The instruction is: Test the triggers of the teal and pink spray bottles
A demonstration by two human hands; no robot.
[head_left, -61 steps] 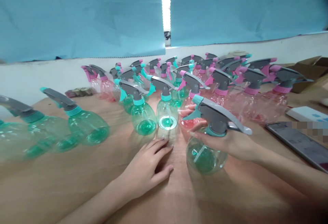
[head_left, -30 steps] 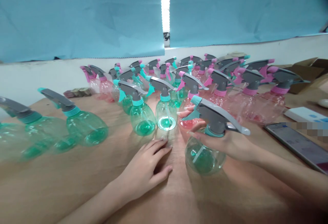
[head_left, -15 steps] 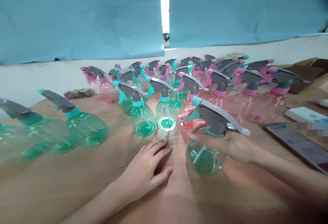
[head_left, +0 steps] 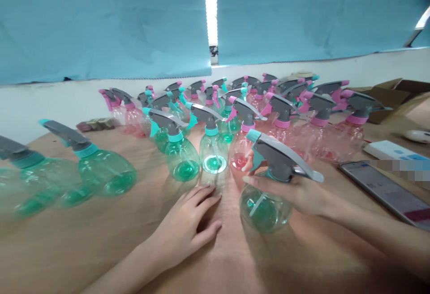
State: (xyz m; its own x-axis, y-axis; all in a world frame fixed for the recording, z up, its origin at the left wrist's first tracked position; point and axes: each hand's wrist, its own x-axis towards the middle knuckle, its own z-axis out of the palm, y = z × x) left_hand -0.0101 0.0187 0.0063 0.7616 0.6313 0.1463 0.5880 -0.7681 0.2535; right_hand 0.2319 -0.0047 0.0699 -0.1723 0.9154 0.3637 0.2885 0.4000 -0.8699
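My right hand (head_left: 295,191) is wrapped round the upper body of a clear green spray bottle (head_left: 264,209) with a grey and turquoise trigger head. The bottle is upright; whether its base touches the table cannot be made out. Palm down on the wooden table (head_left: 215,262) lies my left hand (head_left: 186,220), fingers apart and holding nothing. Just beyond its fingertips stand two green spray bottles, one on the left (head_left: 182,159) and one on the right (head_left: 213,153). A pink spray bottle (head_left: 240,148) stands behind the held one, partly hidden.
Several green spray bottles (head_left: 107,173) stand at the left. More pink and green ones crowd the back, close together. On the right lie a phone (head_left: 379,191), a white box (head_left: 393,149) and a white mouse (head_left: 416,136); an open cardboard box (head_left: 399,97) is behind them.
The whole view has shifted slightly, so most things appear a little further left. My right hand keeps its hold on the green spray bottle, and my left hand stays flat on the table.
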